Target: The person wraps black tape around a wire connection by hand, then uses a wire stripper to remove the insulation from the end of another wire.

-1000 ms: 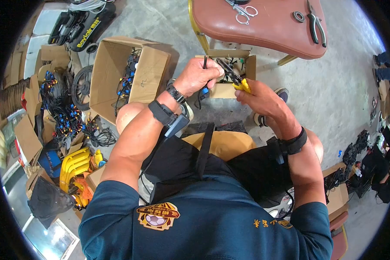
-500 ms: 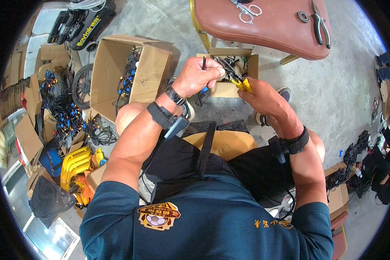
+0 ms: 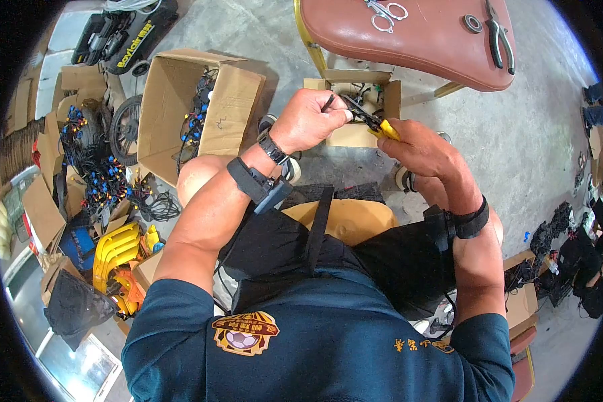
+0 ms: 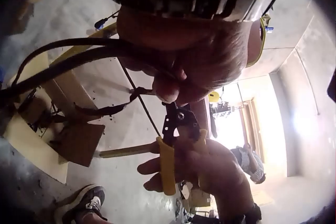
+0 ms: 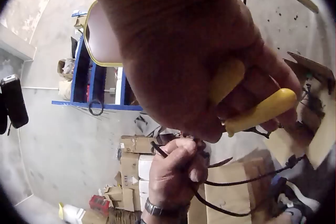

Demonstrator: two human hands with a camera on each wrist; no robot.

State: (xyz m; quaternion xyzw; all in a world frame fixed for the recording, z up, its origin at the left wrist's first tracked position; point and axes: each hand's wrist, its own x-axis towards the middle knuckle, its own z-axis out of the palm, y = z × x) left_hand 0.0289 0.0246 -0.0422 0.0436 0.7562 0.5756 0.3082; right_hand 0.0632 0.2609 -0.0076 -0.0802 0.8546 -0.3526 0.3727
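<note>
Black cable (image 4: 68,61) runs into the left hand (image 3: 310,120), whose thumb and fingers pinch it; a short end sticks up above the fist. The right hand (image 3: 420,149) grips yellow-handled pliers (image 3: 390,130), with their dark head pointing at the left fingertips. In the left wrist view the pliers' head (image 4: 178,119) meets the left thumb and fingertip, where a thin strand is held. From the right wrist, the yellow handles (image 5: 262,111) lie within the curled right fingers, and the left hand (image 5: 176,171) holds looping cable. Whether the jaws are closed on the cable cannot be told.
Beyond the hands stands a small open carton (image 3: 355,137) of parts. A larger carton (image 3: 231,114) with cables is at the left, beside a cable pile (image 3: 100,174). Scissors (image 3: 385,17), a ring (image 3: 473,24) and other pliers (image 3: 499,43) lie on a brown seat (image 3: 415,47).
Both hands have shifted slightly, the right one a little to the right with the pliers. The blue connector below the left hand no longer shows in the head view.
</note>
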